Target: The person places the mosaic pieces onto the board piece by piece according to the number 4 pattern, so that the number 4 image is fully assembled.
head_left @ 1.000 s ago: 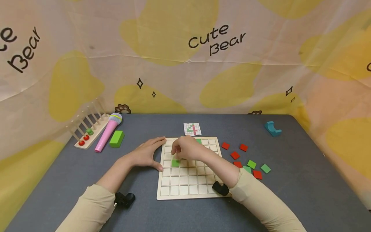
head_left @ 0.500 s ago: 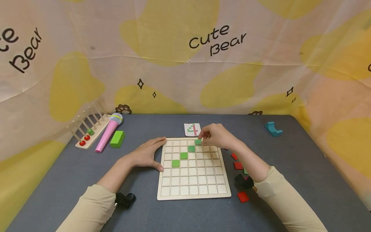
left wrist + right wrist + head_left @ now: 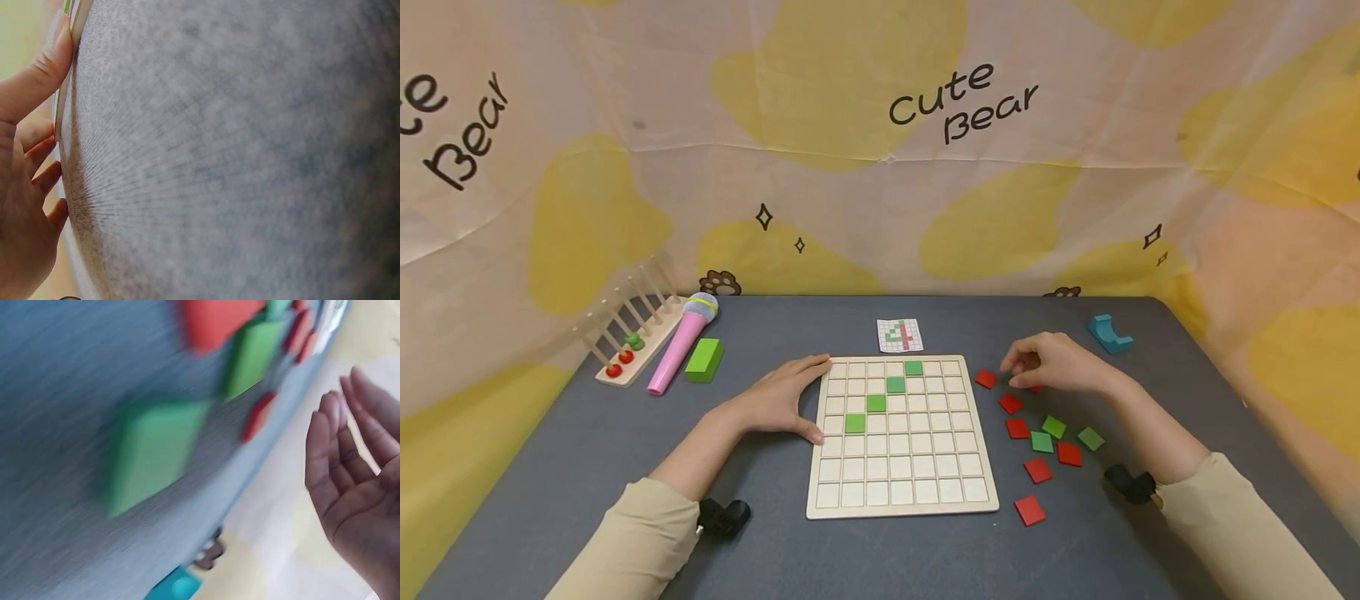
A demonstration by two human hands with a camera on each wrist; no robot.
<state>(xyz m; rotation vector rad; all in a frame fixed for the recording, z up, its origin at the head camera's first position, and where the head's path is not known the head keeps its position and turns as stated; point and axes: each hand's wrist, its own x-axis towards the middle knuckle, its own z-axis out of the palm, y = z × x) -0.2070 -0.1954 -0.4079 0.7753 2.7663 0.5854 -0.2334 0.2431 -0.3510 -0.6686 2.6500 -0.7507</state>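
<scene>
A pale wooden grid board [image 3: 902, 512] lies on the table, with several green square tiles [image 3: 876, 403] set in a diagonal line of its cells. My left hand [image 3: 778, 397] rests at the board's left edge, thumb and fingers spread; in the left wrist view its thumb [image 3: 47, 72] touches the rim. To the right of the board my right hand [image 3: 1060, 363] hovers over loose red tiles [image 3: 1010, 404], partly covering one. Its fingers are loosely bent and hold nothing, as the right wrist view shows. Loose green tiles [image 3: 1091, 439] lie among the red ones.
Behind the board lies a small pattern card [image 3: 899, 336] with a green and red figure. At the left are a peg rack [image 3: 647, 342] with beads, a pink toy microphone [image 3: 677, 350] and a green block [image 3: 703, 360]. A blue curved block [image 3: 1108, 334] stands at back right.
My right hand has moved right, from over the board's left part, past its top green tile, to the loose tiles. Several green tiles it hid are now visible. The left hand stays put.
</scene>
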